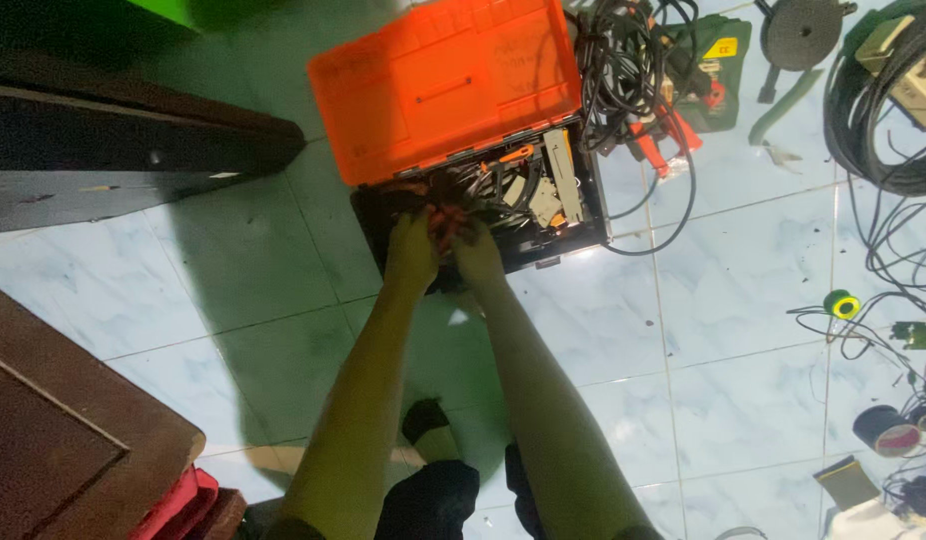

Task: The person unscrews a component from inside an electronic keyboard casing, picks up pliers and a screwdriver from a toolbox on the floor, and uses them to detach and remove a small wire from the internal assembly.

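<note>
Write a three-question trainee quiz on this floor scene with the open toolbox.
1. True or false: the orange plastic lid of the black toolbox is shut.
2. Where are the left hand and right hand? A) on the yellow-green tape roll B) inside the toolbox C) on the dark wooden furniture
3. What sort of floor does the toolbox stand on?

Key: 1 false, the lid is swung open. 2 B. 3 Pale glossy tiled floor.

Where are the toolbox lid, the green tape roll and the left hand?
lid (445, 85): head view, middle of the orange panel.
tape roll (841, 304): head view, its green ring.
left hand (413, 250): head view, back of hand.
</note>
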